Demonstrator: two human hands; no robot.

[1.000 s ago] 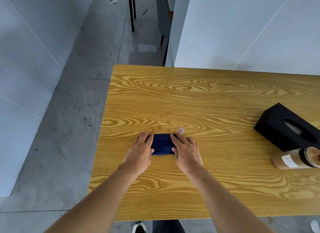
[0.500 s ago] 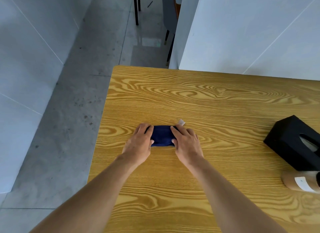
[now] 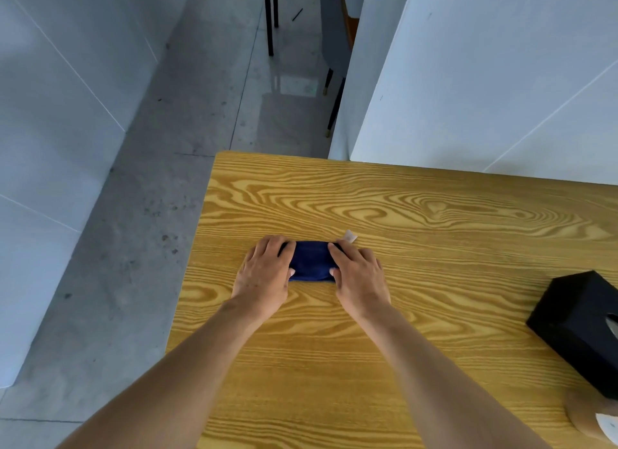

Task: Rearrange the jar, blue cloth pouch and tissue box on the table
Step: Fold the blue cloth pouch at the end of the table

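Observation:
A dark blue cloth pouch (image 3: 311, 260) lies flat on the wooden table (image 3: 401, 214) near its left end, a small white tag sticking out at its far right corner. My left hand (image 3: 264, 275) presses on the pouch's left end and my right hand (image 3: 359, 276) on its right end, fingers laid over the cloth. The black tissue box (image 3: 578, 328) sits at the right edge of view. Below it only the brown end of the jar (image 3: 592, 418), lying on its side with a white label, shows.
The table's left edge drops to a grey concrete floor (image 3: 133, 248). White wall panels stand behind the table and at the left. Dark chair legs (image 3: 270, 17) stand on the floor far back.
The view has shifted left and tilted, so the tissue box and jar slid toward the right edge. Both hands stay on the pouch in the same spot.

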